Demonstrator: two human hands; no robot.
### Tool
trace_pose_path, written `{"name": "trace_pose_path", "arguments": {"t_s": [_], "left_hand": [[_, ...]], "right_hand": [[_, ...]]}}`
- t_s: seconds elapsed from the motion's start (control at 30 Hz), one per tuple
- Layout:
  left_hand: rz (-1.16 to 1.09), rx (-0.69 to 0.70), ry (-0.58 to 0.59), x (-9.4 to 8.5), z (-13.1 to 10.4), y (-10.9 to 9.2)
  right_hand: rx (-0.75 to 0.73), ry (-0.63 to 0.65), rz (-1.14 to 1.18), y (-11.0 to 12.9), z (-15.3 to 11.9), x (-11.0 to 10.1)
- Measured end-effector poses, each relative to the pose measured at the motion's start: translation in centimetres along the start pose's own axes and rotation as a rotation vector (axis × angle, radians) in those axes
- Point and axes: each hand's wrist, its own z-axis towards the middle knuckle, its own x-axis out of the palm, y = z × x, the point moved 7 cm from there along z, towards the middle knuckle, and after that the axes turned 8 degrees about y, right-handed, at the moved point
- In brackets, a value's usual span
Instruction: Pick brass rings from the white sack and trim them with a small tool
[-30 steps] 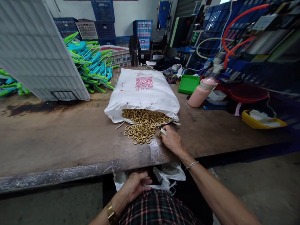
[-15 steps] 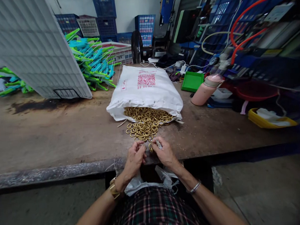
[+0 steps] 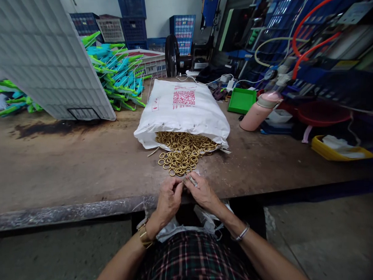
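A white sack [image 3: 185,109] with red print lies on the brown table [image 3: 114,171], its open mouth facing me. Brass-coloured rings [image 3: 181,160] spill from it onto the table in a pile. Just in front of the pile, my left hand [image 3: 169,197] is closed, fingertips pinched on something too small to make out. My right hand [image 3: 202,192] meets it at the fingertips, also closed, with a small metallic piece [image 3: 193,181] showing at its fingers. What lies between the two hands is mostly hidden.
A white ribbed panel [image 3: 55,67] stands at the left before green and blue plastic pieces [image 3: 117,73]. To the right are a green tray [image 3: 242,100], a pink bottle [image 3: 259,113], a yellow basket [image 3: 340,151] and orange hoses [image 3: 297,34]. Wrapped table edge [image 3: 85,211] runs in front.
My hands have come together at the fingertips. The ring seen hanging at my right fingers is now hidden. The view has shifted slightly.
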Motion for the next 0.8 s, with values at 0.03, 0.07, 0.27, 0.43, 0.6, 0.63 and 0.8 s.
{"name": "trace_pose_path", "arguments": {"t_s": [0.03,0.07,0.27,0.43,0.6,0.63,0.8], "left_hand": [[0.041,0.029,0.001,0.0,0.0,-0.2],[0.061,0.044,0.006,0.0,-0.1,-0.3],[-0.213,-0.092,0.127,0.8,0.0,0.8],[-0.592,-0.37,0.292,2.2,-0.6,2.1],[-0.805,-0.393,0.315,2.4,-0.9,1.9],[-0.824,-0.392,0.316,2.4,-0.9,1.9],[-0.833,-0.402,0.287,2.4,-1.0,2.0]], "right_hand": [[0.003,0.007,0.006,0.0,0.0,0.1],[0.011,0.009,0.015,0.0,0.1,0.2],[0.069,-0.045,0.117,-0.4,0.3,0.2],[0.098,-0.025,0.198,-0.3,0.2,0.4],[0.126,-0.026,0.26,-0.3,0.2,0.3],[0.124,-0.022,0.263,-0.3,0.3,0.3],[0.074,-0.037,0.171,-0.4,0.4,0.0]]}}
